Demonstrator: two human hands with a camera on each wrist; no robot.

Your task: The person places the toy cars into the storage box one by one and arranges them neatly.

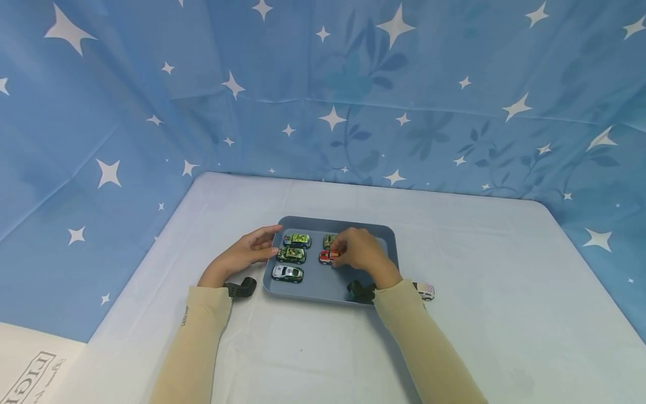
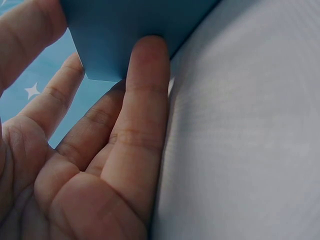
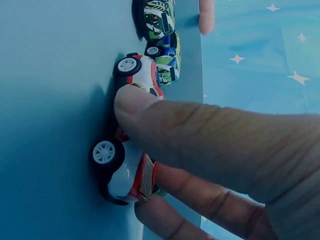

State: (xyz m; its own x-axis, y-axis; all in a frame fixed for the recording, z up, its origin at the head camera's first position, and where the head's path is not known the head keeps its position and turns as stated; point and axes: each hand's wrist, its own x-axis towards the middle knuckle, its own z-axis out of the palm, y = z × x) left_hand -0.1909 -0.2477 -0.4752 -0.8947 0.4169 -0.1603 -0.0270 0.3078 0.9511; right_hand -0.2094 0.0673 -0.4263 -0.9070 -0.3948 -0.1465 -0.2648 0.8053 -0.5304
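Note:
A red and white toy car (image 1: 327,257) is in the right half of a grey-blue tray (image 1: 323,286), pinched between the thumb and fingers of my right hand (image 1: 360,249). In the right wrist view the car's white-spoked wheels show beside the thumb, close over the tray floor. Just behind it, a green toy car (image 1: 329,241) is partly covered by the hand. My left hand (image 1: 247,252) rests at the tray's left side, its fairly straight fingers touching the outer wall. Inside that side stand a yellow-green car (image 1: 298,240), a camouflage-patterned car (image 1: 291,255) and a white car (image 1: 287,274).
A white patterned toy car (image 1: 426,290) sits on the white tablecloth (image 1: 504,292), right of the tray and partly behind the right sleeve. A blue curtain with stars (image 1: 313,146) hangs behind the table. Printed lettering shows on a pale surface (image 1: 30,365) at lower left.

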